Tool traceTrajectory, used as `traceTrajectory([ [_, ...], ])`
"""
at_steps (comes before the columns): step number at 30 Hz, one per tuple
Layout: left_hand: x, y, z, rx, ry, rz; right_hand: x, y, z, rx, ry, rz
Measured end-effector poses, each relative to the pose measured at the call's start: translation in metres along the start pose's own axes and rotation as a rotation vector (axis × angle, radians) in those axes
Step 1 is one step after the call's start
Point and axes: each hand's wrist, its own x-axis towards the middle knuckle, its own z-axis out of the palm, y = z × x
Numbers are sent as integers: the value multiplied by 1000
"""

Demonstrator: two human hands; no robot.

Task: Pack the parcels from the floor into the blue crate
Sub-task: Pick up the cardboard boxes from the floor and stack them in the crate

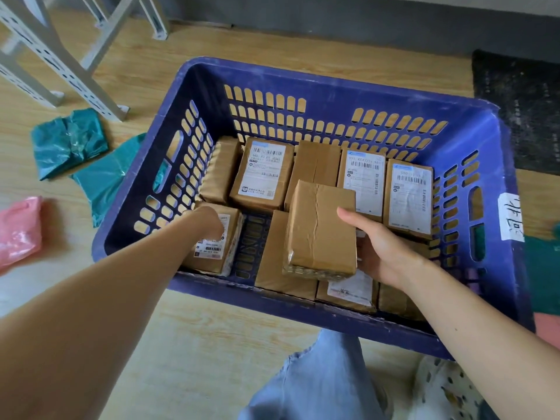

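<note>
The blue crate (491, 122) stands on the wooden floor and holds several brown cardboard parcels, some with white labels. My right hand (385, 253) holds a plain taped brown parcel (321, 228) from its right side and underneath, tilted above the parcels in the crate's near middle. My left hand (209, 222) reaches into the crate's near left corner and rests, fingers curled, on a labelled parcel (215, 244) lying there. Beside that parcel a strip of bare crate bottom (251, 247) shows.
Teal plastic mailer bags (69, 140) and a pink bag (18, 228) lie on the floor left of the crate. More teal and pink bags (542, 268) sit at its right. White metal shelf legs (60, 65) stand far left. A dark mat (521, 107) lies far right.
</note>
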Motion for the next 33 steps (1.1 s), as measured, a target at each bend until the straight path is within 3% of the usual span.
traceTrajectory([
  [6,9,-6,5,-71,33,-25,0,1,1,68,18,28],
  [10,-1,4,7,-304,-165,-40,0,0,2,85,11,55],
  [13,-3,3,7,-311,-276,-39,-1,0,1,107,10,55],
  [20,-3,-7,-3,-342,-264,3,-1,-1,2,131,-3,51],
  [25,-6,-12,-6,-542,-352,-14,-2,-3,5,151,-6,41],
  [28,-6,-15,-8,-548,-331,7,-4,-4,5,162,-1,41],
  [33,-11,-7,-4,-404,-146,100,-4,-5,5,175,-4,30],
])
